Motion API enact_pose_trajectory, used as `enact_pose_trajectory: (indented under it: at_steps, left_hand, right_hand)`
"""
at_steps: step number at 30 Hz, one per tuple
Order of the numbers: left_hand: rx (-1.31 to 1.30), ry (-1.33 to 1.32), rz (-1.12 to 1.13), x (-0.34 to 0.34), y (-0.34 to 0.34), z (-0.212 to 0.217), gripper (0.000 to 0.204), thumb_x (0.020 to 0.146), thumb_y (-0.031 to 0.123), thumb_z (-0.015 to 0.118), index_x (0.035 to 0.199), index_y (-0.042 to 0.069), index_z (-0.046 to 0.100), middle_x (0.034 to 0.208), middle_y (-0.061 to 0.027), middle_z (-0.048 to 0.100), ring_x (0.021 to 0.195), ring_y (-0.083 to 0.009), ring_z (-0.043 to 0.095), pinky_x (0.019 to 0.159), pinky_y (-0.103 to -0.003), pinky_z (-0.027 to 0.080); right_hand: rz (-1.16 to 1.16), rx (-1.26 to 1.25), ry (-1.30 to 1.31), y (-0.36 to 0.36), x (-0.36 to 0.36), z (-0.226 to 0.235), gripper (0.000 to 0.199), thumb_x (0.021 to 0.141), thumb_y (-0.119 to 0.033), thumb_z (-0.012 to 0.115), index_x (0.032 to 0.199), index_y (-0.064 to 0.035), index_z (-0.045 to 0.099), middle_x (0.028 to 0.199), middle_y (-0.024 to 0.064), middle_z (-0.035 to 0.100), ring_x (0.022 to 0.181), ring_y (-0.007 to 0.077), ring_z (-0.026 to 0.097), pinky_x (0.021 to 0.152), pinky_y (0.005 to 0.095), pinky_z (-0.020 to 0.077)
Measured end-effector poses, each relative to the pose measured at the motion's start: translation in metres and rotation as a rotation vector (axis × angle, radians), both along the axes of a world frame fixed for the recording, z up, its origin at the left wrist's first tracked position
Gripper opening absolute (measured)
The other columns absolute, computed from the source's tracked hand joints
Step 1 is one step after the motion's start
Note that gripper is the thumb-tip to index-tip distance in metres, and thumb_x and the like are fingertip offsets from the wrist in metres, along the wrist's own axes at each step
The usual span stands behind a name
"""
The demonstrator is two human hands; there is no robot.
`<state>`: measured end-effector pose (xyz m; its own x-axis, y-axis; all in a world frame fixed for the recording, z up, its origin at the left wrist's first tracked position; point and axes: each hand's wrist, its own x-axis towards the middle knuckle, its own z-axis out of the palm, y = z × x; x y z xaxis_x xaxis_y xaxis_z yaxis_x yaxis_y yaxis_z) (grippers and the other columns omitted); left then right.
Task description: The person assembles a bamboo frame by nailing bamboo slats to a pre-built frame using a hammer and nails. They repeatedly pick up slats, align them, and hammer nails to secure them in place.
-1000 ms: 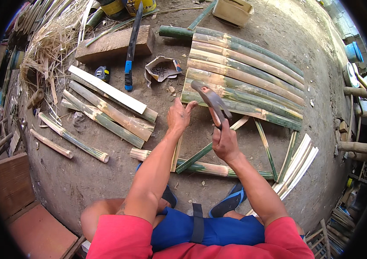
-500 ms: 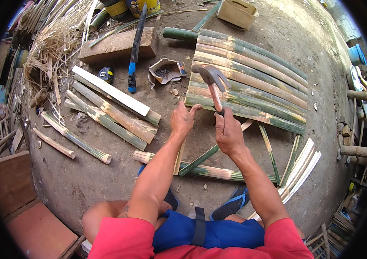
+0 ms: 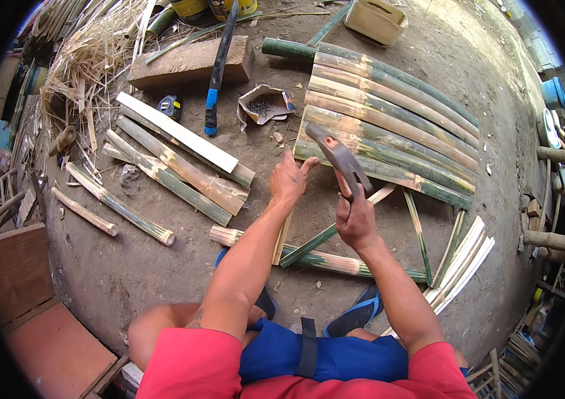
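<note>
My right hand [image 3: 357, 221] is closed round the handle of a claw hammer [image 3: 343, 159], its dark metal head raised over the near edge of a panel of split bamboo slats [image 3: 389, 120]. My left hand [image 3: 289, 178] is at the panel's near left corner, fingers curled and thumb pointing right beside the nearest slat. Whatever its fingertips pinch is too small or hidden to make out. Bamboo legs and braces [image 3: 309, 246] run from the panel down to a round bamboo pole [image 3: 335, 264] close to my feet.
Left of the panel lie cut bamboo strips [image 3: 182, 176], a tape measure [image 3: 170, 107], a blue-handled long blade [image 3: 212, 110] against a wood block [image 3: 189, 63], and a torn paper bag of nails [image 3: 264, 106]. Pale strips [image 3: 462, 263] lie at right. A beige container [image 3: 375, 21] stands behind.
The hammer has swung, its head tipping lower and toward me. My left hand stays at the panel corner, while the whole view has shifted slightly.
</note>
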<state>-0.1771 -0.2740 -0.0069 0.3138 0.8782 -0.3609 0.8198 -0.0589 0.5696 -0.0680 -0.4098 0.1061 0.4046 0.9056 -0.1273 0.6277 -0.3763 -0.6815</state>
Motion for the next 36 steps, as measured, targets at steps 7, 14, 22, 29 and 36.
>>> enact_pose_trajectory:
  at_steps: [7,14,22,29,36]
  left_hand:
    - [-0.014,-0.113,-0.073,-0.009,0.003,0.004,0.068,0.092,0.064,0.067,0.117,0.001,0.06,0.099,-0.0299,0.073,0.099,-0.0497,0.07,0.084,-0.057,0.054]
    - [0.321,-0.197,0.361,-0.125,0.035,0.003,0.035,0.099,0.028,0.063,0.127,0.007,0.061,0.111,-0.0163,0.069,0.1,-0.0354,0.068,0.088,-0.045,0.053]
    - [0.286,0.039,0.499,-0.128,0.075,-0.012,0.092,0.086,0.036,0.077,0.158,0.007,0.027,0.145,-0.0193,0.036,0.132,-0.0398,0.042,0.109,-0.05,0.04]
    - [0.438,0.074,0.25,-0.129,0.088,-0.022,0.073,0.088,0.027,0.07,0.154,0.015,0.042,0.153,-0.0115,0.04,0.138,-0.0348,0.039,0.113,-0.055,0.031]
    - [0.504,0.118,-0.262,-0.131,0.13,-0.024,0.059,0.088,0.024,0.068,0.144,0.017,0.055,0.15,-0.0103,0.048,0.15,-0.0299,0.036,0.122,-0.062,0.023]
  right_hand:
    - [-0.099,0.18,-0.007,0.018,0.004,-0.027,0.021,0.101,-0.021,0.062,0.107,-0.0052,0.051,0.073,0.0226,0.065,0.067,0.046,0.064,0.061,0.054,0.0491]
    - [-0.039,0.067,0.451,0.016,-0.038,0.004,0.014,0.094,-0.015,0.07,0.103,-0.0045,0.068,0.067,-0.0034,0.051,0.061,0.0063,0.046,0.056,0.0277,0.0389]
    - [-0.014,-0.056,0.453,-0.004,-0.082,-0.041,0.024,0.093,-0.025,0.073,0.105,-0.0041,0.07,0.065,0.0037,0.056,0.061,0.0126,0.053,0.059,0.035,0.0435]
    - [-0.035,-0.057,0.489,-0.004,-0.084,-0.043,0.024,0.093,-0.022,0.073,0.107,-0.0036,0.069,0.068,0.0037,0.058,0.062,0.0125,0.053,0.059,0.0342,0.0438]
    - [-0.121,-0.087,0.547,-0.021,-0.079,-0.065,0.023,0.092,-0.019,0.072,0.106,-0.0016,0.068,0.068,0.0021,0.058,0.062,0.0104,0.051,0.059,0.0327,0.0438]
